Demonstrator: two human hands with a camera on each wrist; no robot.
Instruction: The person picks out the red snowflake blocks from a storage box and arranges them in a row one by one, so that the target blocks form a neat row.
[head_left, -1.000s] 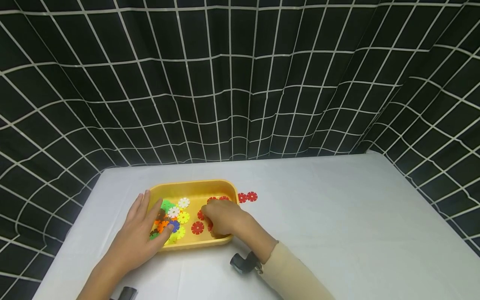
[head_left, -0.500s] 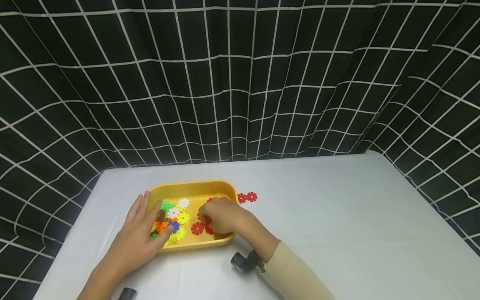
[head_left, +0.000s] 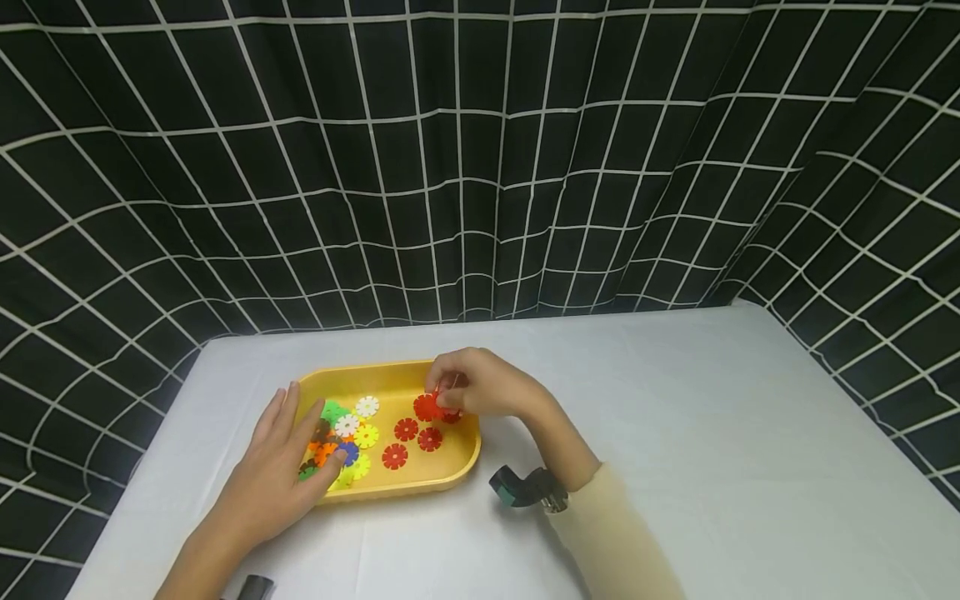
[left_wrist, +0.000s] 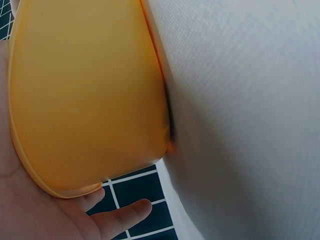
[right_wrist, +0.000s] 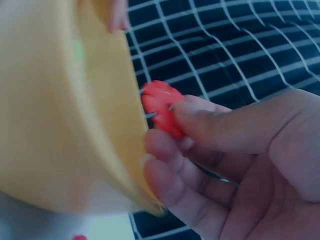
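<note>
My left hand (head_left: pixel 277 471) rests on the left end of a yellow plastic tray (head_left: pixel 375 372), its fingers extended. Along the tray's outer wall (left_wrist: pixel 90 90), the left wrist view shows that palm at the rim. Between thumb and fingers of my right hand (head_left: pixel 483 385) is a red flower-shaped disc (right_wrist: pixel 161 106), pinched over the tray's right end. Loose red flower discs (head_left: pixel 395 456) lie in the tray's right half beneath this hand. A mixed heap of green, white, yellow, orange, brown and blue discs (head_left: pixel 366 436) fills the left part, partly covered by my left hand.
A white cloth (head_left: pixel 675 417) covers the table, with a black curtain with a white grid (head_left: pixel 480 167) behind it. A dark camera mount (head_left: pixel 525 486) sits at my right wrist, and another dark mount (head_left: pixel 257 587) shows at the lower left.
My right hand has moved up and to the right from the tray's middle and lifted a red disc. It now hides the two red discs on the cloth. My left hand has stayed put.
</note>
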